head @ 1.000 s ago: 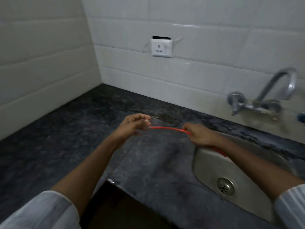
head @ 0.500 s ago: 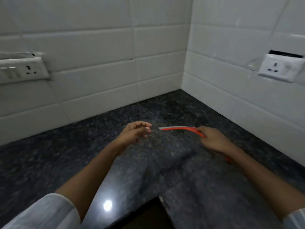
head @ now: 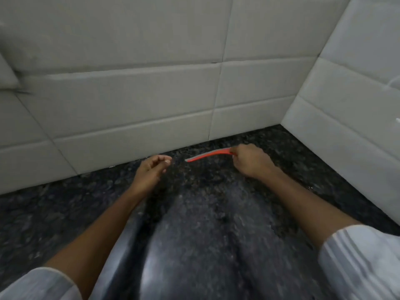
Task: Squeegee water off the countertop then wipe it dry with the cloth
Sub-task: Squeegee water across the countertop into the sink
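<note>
At five and seven o'clock, closest in, two pale sleeves (head: 359,263) frame the view, each rolled back from a bare forearm. Between them the dark speckled countertop (head: 205,234) shows a smooth grey sheen down its middle, running from six o'clock toward the centre; the blur makes it hard to say whether that is water or reflected light.

Further out, just left of centre, the left hand (head: 151,169) hovers over the stone with its fingers loosely curled, thumb and fingertips close together but holding nothing. At about one o'clock from centre, the right hand (head: 249,161) is closed in a fist around one end of the squeegee (head: 207,155). The red tool sticks out of the fist toward nine o'clock, sloping slightly down, a grey edge along its upper side; its free tip ends a short gap from the left hand's fingertips, not touching them. Whether it touches the countertop I cannot tell.

Beyond the hands, white tiled wall (head: 129,94) spans ten to one o'clock and meets a second tiled wall in a corner at two o'clock.
</note>
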